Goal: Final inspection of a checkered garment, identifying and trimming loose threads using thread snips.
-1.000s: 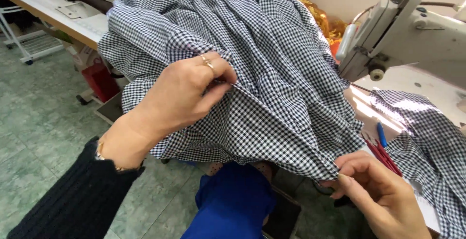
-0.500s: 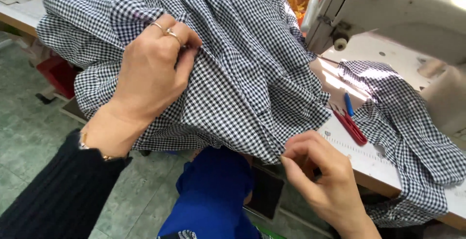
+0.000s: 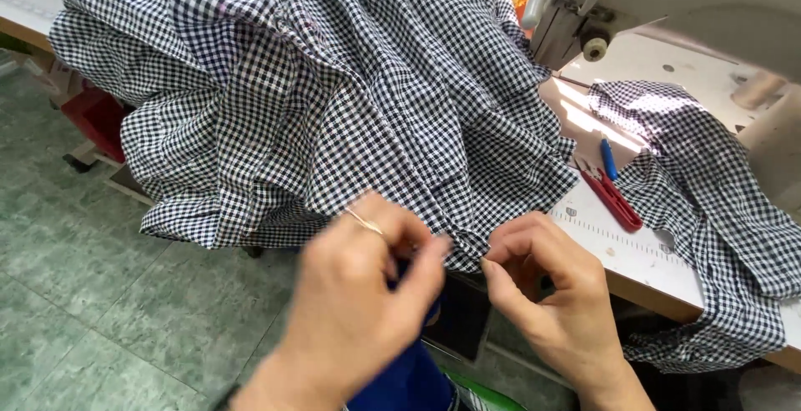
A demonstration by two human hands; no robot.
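Gingham fabric, black and white, drapes off the surface edge toward you. Your left hand and right hand, closest to you, each pinch its lower hem in a clenched grip. Beyond them lie red snips, a blue pen, then a sewing machine.
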